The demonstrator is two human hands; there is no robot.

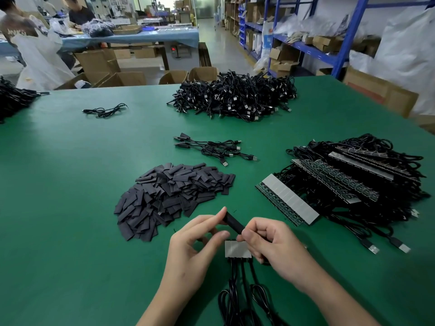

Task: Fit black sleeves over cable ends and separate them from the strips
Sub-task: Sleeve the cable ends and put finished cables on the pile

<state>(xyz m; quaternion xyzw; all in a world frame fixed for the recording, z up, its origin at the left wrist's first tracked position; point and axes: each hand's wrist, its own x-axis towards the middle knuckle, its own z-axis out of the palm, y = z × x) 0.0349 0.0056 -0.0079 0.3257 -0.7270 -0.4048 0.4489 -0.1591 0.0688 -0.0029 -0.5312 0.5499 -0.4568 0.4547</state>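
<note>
A black sleeve (233, 222) is held slanted above the green table (70, 184), pinched at its upper end by my left hand (195, 250) and at its lower end by my right hand (273, 245). Just below the sleeve, between my hands, is a short grey strip piece (237, 249) with three black cables (242, 290) hanging from it toward me; my right hand's lower fingers seem to hold its right edge. A heap of loose black sleeves (169, 196) lies to the left of my hands.
Long strips with attached cables (353, 182) are stacked at the right. A few finished cables (211, 149) lie in the middle, a big cable pile (235, 95) at the back, a small bundle (106, 110) at far left. Shelves, boxes and seated people stand beyond the table.
</note>
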